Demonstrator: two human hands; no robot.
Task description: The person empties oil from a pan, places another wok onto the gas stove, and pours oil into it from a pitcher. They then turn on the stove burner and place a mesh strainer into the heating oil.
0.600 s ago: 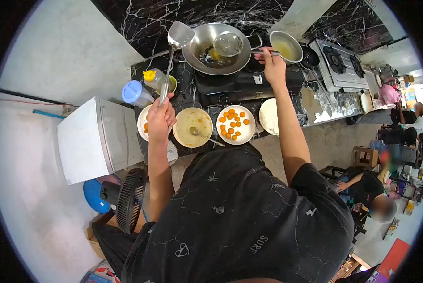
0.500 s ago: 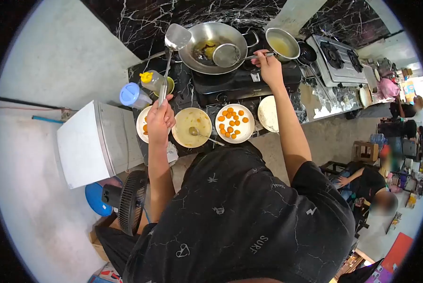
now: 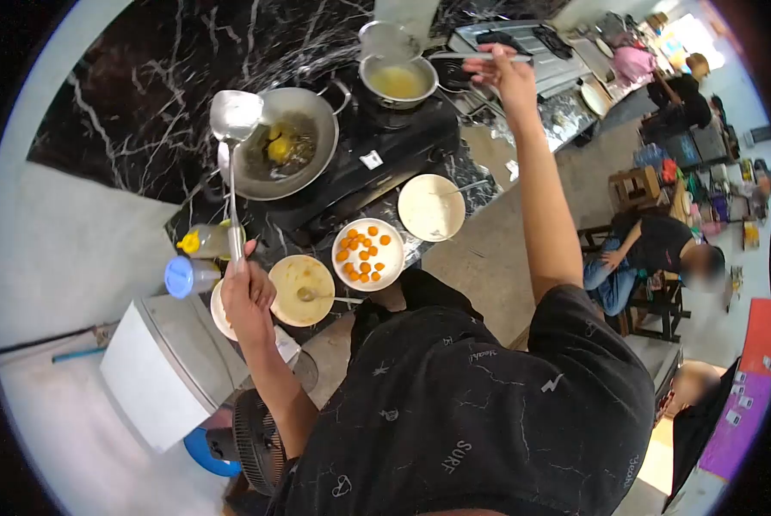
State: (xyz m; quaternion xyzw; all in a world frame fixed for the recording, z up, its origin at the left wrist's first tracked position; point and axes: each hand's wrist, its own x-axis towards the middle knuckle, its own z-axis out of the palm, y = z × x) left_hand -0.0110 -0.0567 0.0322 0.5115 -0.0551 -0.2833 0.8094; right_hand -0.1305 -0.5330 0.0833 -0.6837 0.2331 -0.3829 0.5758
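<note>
My left hand (image 3: 249, 297) is closed round the handle of a metal spatula (image 3: 237, 116), whose blade is raised over the left rim of the wok (image 3: 315, 163). Oil and a yellow piece (image 3: 278, 148) lie in the wok. My right hand (image 3: 508, 76) grips the handle of a round mesh strainer (image 3: 389, 40), held at the far side of a small pot (image 3: 399, 82) of yellowish liquid. Nearer me are a plate of orange balls (image 3: 367, 254), a bowl of batter with a spoon (image 3: 302, 291) and a bowl of pale mixture (image 3: 431, 207).
Two bottles, one yellow-capped (image 3: 203, 242) and one blue-lidded (image 3: 189, 277), stand at the left. A white appliance (image 3: 157, 370) and a black fan (image 3: 259, 439) are below them. Another stove (image 3: 523, 53) is beyond the pot. Several people are at the right.
My right hand has moved the strainer from over the wok to the small pot. The view has turned to the right. My left hand still holds the spatula up.
</note>
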